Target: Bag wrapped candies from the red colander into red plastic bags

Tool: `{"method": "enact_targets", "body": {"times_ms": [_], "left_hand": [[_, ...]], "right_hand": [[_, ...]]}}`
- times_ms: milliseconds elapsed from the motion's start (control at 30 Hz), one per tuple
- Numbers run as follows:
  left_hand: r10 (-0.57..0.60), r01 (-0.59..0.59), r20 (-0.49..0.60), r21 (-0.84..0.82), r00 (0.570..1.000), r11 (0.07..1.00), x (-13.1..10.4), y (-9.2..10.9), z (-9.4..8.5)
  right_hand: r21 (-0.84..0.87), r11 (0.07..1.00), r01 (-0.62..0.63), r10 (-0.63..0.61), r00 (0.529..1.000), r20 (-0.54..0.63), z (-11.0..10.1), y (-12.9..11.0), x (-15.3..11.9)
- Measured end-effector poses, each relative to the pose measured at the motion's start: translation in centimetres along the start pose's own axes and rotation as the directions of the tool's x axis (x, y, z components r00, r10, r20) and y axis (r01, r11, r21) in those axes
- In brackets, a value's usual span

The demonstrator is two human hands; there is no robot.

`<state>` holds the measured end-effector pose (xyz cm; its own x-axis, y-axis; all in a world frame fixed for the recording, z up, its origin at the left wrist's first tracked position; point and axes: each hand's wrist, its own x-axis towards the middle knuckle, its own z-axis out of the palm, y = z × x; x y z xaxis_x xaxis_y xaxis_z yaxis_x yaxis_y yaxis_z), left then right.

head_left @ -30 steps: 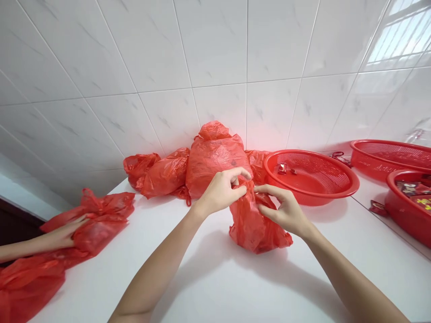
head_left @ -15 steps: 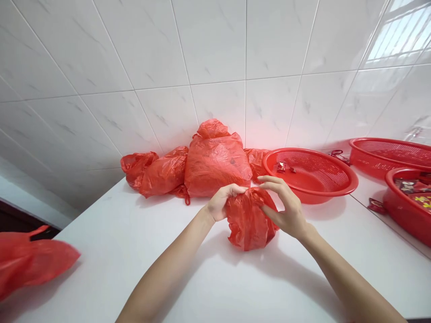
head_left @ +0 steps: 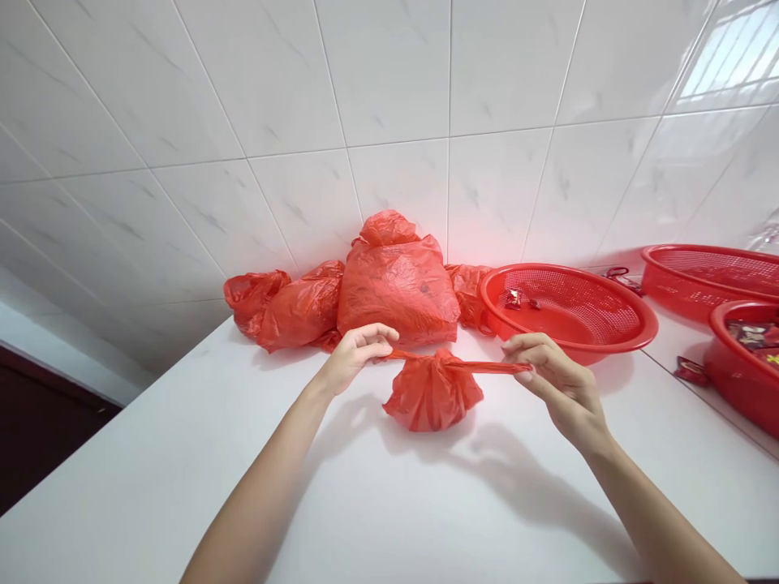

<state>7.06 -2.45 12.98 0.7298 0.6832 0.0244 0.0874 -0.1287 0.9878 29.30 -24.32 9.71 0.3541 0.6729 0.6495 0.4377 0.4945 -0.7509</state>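
Note:
A small red plastic bag (head_left: 433, 395) rests on the white table (head_left: 389, 503), its neck gathered and its two handles stretched out sideways. My left hand (head_left: 363, 354) pinches the left handle. Between thumb and fingers, my right hand (head_left: 551, 380) grips the end of the longer right handle. What the bag contains is hidden. Just behind it sits a large, full red plastic bag (head_left: 398, 292) with a bunched top.
More filled red bags (head_left: 301, 312) lean by the tiled wall on the left. To the right stand a red colander (head_left: 563, 350) with a few small wrapped packets, another red basket (head_left: 687, 280) and a red basin (head_left: 739, 381) of packets. A loose dark-red packet (head_left: 690, 371) lies near the basin.
Both hands have moved apart, drawing the small bag's handles taut and cinching its neck. The red bag at the far left edge is out of view now.

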Motion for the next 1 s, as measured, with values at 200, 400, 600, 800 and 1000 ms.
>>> {"method": "enact_targets", "body": {"times_ms": [200, 400, 600, 800, 1000], "left_hand": [[0.072, -0.065, -0.143, 0.056, 0.987, 0.996, -0.5, -1.3, -1.2], [0.186, -0.199, -0.140, -0.084, 0.973, 0.976, -1.7, 0.1, 0.6], [0.127, -0.119, 0.297, -0.046, 0.946, 0.992, -3.8, 1.5, 5.6], [0.190, -0.210, 0.120, 0.180, 0.974, 0.961, -5.0, 2.4, 4.8], [0.505, -0.196, -0.493, 0.550, 0.708, 0.812, -10.3, 2.8, -6.3]], "right_hand": [[0.366, 0.898, -0.243, 0.248, 0.968, 0.034, -0.1, 0.5, -0.3], [0.536, 0.782, -0.317, 0.256, 0.948, 0.187, 0.6, -0.4, 0.7], [0.460, 0.840, -0.288, 0.145, 0.936, 0.321, 3.5, -1.3, 0.7], [0.258, 0.946, -0.196, 0.067, 0.897, 0.437, 3.5, -2.0, 0.1], [0.035, 0.961, -0.276, 0.246, 0.902, 0.354, 0.3, 0.3, -0.5]]}}
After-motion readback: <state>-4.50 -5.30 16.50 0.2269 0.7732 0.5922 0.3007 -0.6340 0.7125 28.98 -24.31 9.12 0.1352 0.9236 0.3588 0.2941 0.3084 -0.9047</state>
